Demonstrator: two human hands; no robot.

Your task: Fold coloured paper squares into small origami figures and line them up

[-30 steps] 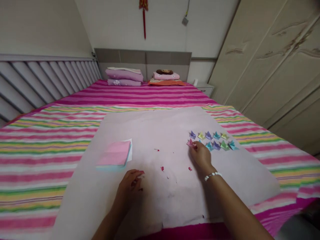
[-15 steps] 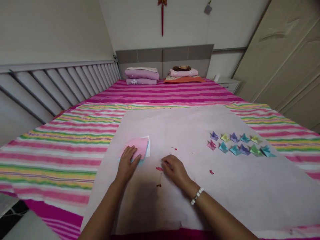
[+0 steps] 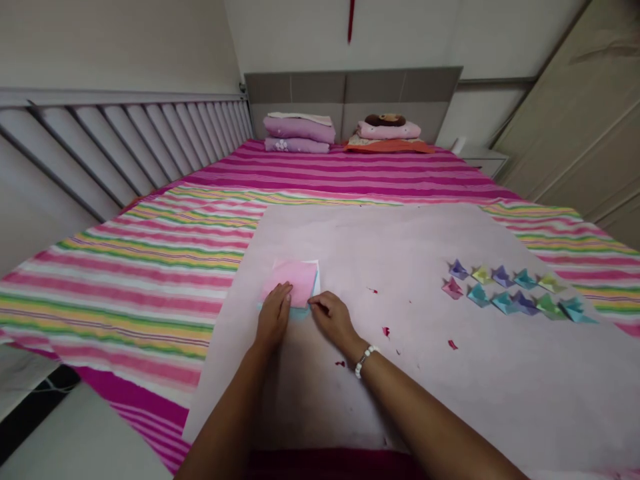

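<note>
A stack of square paper sheets lies on a large white sheet, with a pink square [image 3: 300, 275] on top and light-blue paper [image 3: 301, 313] showing below its near edge. My left hand [image 3: 274, 312] rests on the near left of the pink square, fingers extended and flat. At the near right corner of the pink square, my right hand [image 3: 334, 319] pinches with thumb and forefinger. A white bead bracelet [image 3: 366, 361] circles my right wrist. Folded paper boats [image 3: 504, 302] in purple, yellow, blue, green and pink stand in two rows to the right.
Small red scraps [image 3: 386, 331] lie scattered on the white sheet [image 3: 400, 247], right of my hands. Striped bedding [image 3: 150, 287] surrounds it. Folded quilts [image 3: 300, 128] are stacked by the headboard [image 3: 320, 87], and a slatted rail [image 3: 150, 140] runs along the left.
My right hand has moved left and forward to the pink square's corner. Red scraps near it have shifted place. The whole view has swung slightly left and down.
</note>
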